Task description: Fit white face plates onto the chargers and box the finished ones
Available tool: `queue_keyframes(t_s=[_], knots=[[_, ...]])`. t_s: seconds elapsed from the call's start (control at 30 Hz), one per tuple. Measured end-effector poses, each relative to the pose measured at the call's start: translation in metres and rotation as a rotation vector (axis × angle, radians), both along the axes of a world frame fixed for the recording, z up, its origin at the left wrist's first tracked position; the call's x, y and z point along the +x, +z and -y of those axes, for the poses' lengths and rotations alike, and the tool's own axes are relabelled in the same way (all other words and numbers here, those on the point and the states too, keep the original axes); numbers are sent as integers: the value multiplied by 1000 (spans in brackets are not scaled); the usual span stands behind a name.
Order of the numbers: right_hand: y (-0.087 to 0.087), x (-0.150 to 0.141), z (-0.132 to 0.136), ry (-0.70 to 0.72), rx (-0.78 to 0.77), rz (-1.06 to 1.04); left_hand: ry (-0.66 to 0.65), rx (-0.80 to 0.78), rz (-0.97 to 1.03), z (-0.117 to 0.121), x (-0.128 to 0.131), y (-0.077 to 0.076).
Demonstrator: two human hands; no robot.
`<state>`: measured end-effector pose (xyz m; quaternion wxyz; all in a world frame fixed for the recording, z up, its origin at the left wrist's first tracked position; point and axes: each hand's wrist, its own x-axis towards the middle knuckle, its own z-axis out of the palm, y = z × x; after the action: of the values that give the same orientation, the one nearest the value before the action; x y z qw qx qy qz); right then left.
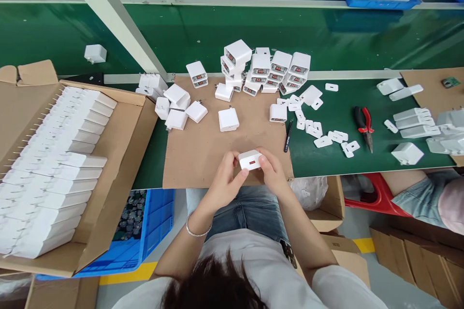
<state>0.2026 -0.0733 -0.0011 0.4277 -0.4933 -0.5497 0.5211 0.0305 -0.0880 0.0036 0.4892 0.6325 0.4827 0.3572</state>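
A white USB wall charger (249, 156) is held above the front of the cardboard mat (203, 154), its end with a reddish port slot facing me. My left hand (226, 181) pinches it from the left, thumb at its lower edge. From the other side, my right hand (273, 173) grips it with thumb and fingers. Beyond them another charger (228, 119) lies on the mat. Stacked open-ended charger housings (260, 64) stand at the back. Small white end caps (300, 117) are scattered right of the mat, and a black pen-like tool (288, 136) lies at its edge.
At left, a cardboard box (136, 130) holds rows of white chargers above a blue crate (155, 222). Red-handled pliers (364, 125) and more housings (416, 122) lie to the right. A slanted white post (116, 14) rises behind the table. Another person's leg (416, 198) shows at far right.
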Motion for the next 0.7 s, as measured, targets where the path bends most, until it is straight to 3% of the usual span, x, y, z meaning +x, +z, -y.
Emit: queue_keyframes(t_s=[0.2,0.43,0.7], knots=[[-1,-3,3,-35,35,-18,51,42,9,0,1,-1],[-8,-5,9,-53,111,5,104,223,-20,3,4,-5],[1,-3,6,70,161,-26,159,587,-108,1,6,-2]])
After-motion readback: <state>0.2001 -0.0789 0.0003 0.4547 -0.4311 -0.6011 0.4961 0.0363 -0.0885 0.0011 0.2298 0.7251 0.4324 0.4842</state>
